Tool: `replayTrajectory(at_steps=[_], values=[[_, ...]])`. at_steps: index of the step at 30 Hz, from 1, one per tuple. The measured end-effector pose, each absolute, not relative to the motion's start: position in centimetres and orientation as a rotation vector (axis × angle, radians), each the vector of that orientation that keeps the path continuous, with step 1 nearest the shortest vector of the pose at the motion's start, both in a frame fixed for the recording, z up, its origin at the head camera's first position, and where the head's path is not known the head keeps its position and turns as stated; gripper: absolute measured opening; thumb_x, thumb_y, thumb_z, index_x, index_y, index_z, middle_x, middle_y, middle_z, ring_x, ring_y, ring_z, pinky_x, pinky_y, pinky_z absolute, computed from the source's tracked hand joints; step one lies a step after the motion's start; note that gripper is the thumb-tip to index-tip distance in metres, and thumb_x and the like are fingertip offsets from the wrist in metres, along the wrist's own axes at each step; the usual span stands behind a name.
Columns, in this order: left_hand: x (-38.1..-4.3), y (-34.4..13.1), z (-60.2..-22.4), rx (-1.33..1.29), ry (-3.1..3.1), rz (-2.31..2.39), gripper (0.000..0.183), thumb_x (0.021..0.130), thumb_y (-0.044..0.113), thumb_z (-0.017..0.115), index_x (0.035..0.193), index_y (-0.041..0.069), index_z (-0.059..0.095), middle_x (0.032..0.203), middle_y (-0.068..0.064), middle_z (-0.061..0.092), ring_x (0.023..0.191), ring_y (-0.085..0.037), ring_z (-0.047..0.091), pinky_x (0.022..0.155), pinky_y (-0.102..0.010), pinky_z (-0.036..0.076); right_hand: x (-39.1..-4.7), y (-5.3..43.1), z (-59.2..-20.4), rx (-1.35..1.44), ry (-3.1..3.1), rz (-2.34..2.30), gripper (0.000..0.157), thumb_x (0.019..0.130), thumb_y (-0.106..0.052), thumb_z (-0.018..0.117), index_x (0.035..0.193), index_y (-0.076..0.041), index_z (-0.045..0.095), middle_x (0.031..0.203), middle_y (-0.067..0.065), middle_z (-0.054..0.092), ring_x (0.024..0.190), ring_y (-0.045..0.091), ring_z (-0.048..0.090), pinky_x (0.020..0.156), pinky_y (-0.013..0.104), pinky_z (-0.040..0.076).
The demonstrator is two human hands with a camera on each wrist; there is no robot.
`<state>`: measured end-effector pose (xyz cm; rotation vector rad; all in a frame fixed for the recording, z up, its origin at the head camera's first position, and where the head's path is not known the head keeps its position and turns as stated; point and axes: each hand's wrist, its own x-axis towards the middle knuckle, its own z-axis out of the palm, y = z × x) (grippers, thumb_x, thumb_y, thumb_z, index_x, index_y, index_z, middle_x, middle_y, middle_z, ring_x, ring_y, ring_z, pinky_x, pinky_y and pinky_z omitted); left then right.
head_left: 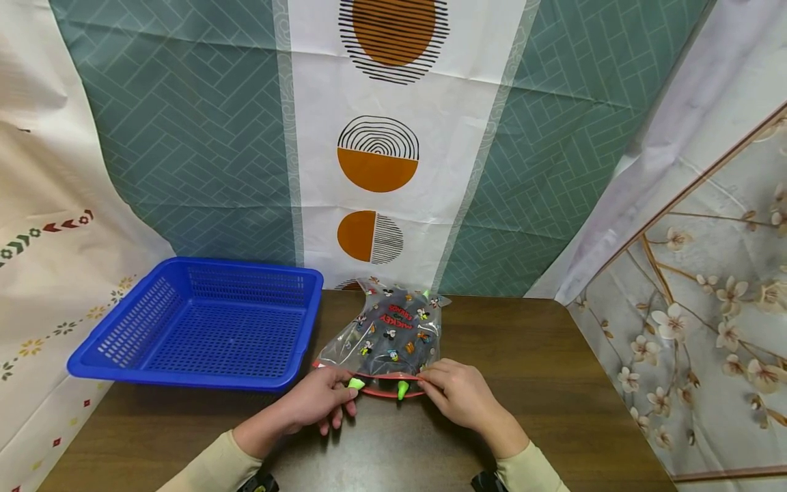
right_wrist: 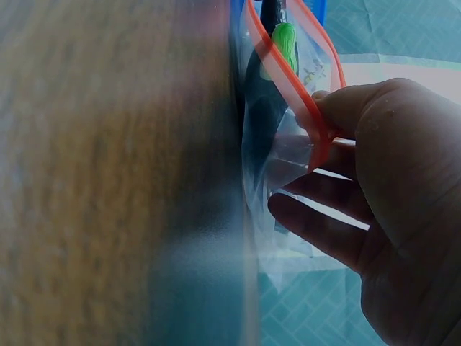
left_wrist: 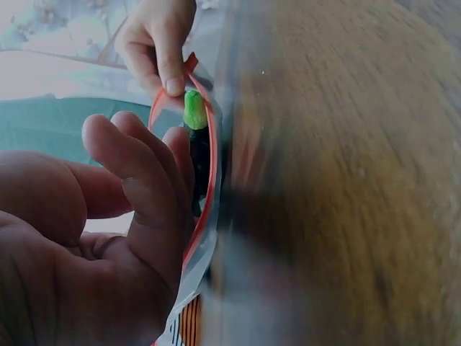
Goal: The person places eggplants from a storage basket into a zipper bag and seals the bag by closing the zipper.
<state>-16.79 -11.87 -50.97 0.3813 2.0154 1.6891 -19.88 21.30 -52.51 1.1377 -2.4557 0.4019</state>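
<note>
A clear zip bag [head_left: 382, 335] with a cartoon print and red lips lies flat on the table, its mouth towards me. Dark objects with bright green ends, like toy eggplants, are inside; one green end [head_left: 402, 389] pokes out at the mouth's middle. Beside my left fingertips is another green end [head_left: 355, 384]. My left hand [head_left: 316, 400] holds the mouth's left side between thumb and forefinger; its own fingers hide the exact grip in the left wrist view. My right hand [head_left: 458, 396] pinches the red lip [right_wrist: 317, 126] at the right side, other fingers spread loosely.
A blue plastic basket [head_left: 212, 379] with slotted walls stands on the table, left of the bag. The brown wooden table [head_left: 522, 355] reaches back to a patterned cloth [head_left: 246, 137]. More cloth [head_left: 707, 328] hangs on the right.
</note>
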Motion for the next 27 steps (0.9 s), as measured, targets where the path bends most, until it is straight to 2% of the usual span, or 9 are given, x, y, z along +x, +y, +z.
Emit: replayTrajectory(at_steps=[5,13,18,24,27], values=[[-16.9,-11.6,-51.1,0.351,2.009,1.711,0.028,0.112,0.007,0.062,0.131,-0.014,0.06,0.086,-0.014,0.076,0.054,-0.011,0.062,0.041,-0.024,0.05,-19.9,21.4,-52.5,1.14,-2.442,0.405,0.008,0.099,-0.02,0.085,0.106,-0.017,0.086,0.102,-0.007,0.081,0.095,0.013,0.075,0.079,0.036,0.065],[-16.9,-11.0,-51.1,0.335,2.093,1.667,0.026,0.113,0.013,0.063,0.104,-0.01,0.069,0.083,-0.013,0.079,0.05,-0.01,0.06,0.041,-0.022,0.047,-19.9,21.4,-52.6,1.141,-2.424,0.402,0.008,0.098,-0.019,0.087,0.105,-0.017,0.086,0.101,-0.007,0.081,0.094,0.012,0.075,0.079,0.036,0.064],[-16.9,-10.7,-51.2,0.325,2.191,1.597,0.029,0.113,0.018,0.064,0.096,-0.004,0.071,0.076,-0.009,0.078,0.045,-0.009,0.058,0.038,-0.022,0.042,-19.9,21.4,-52.6,1.141,-2.424,0.399,0.008,0.098,-0.019,0.087,0.106,-0.017,0.086,0.102,-0.007,0.081,0.095,0.012,0.075,0.079,0.036,0.064],[-17.4,-10.2,-51.1,0.343,2.344,1.487,0.032,0.112,0.024,0.066,0.089,0.002,0.073,0.067,-0.001,0.075,0.041,-0.007,0.058,0.037,-0.024,0.041,-19.9,21.4,-52.6,1.14,-2.434,0.402,0.008,0.098,-0.019,0.086,0.106,-0.017,0.086,0.102,-0.007,0.081,0.095,0.012,0.075,0.079,0.036,0.065],[-17.6,-10.1,-51.1,0.357,2.396,1.445,0.029,0.112,0.024,0.066,0.096,0.003,0.078,0.064,0.002,0.074,0.041,-0.007,0.058,0.038,-0.024,0.041,-19.9,21.4,-52.6,1.137,-2.433,0.398,0.008,0.098,-0.02,0.086,0.106,-0.017,0.086,0.102,-0.007,0.081,0.095,0.012,0.075,0.079,0.036,0.065]])
